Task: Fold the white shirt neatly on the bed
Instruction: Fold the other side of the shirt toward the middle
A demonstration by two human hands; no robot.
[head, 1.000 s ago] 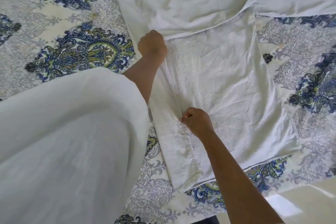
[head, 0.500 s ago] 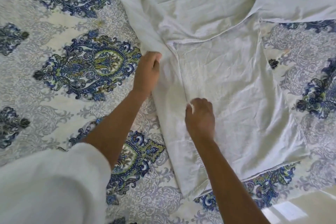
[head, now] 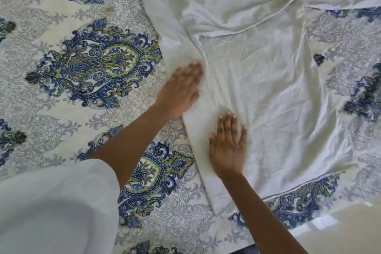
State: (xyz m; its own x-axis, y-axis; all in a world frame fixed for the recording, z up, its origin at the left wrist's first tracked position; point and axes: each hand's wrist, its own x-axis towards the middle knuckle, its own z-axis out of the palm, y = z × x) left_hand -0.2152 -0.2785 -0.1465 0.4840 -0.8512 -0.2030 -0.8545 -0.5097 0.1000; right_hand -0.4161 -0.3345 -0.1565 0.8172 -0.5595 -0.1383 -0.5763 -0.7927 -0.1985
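**While the side fold is lying flat, palms are pressing**

The left hand (head: pixel 182 86) is pressing open-fingered on the folded edge (head: pixel 195 128); the right hand (head: pixel 227 146) is lying flat beside it, gripping nothing. The white shirt (head: pixel 268 88) is spreading rightward over the bedspread (head: pixel 92 27), probably needing even outward strokes.

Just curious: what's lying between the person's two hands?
Only the white shirt: its folded-over strip spans left hand to right hand, in the head view.
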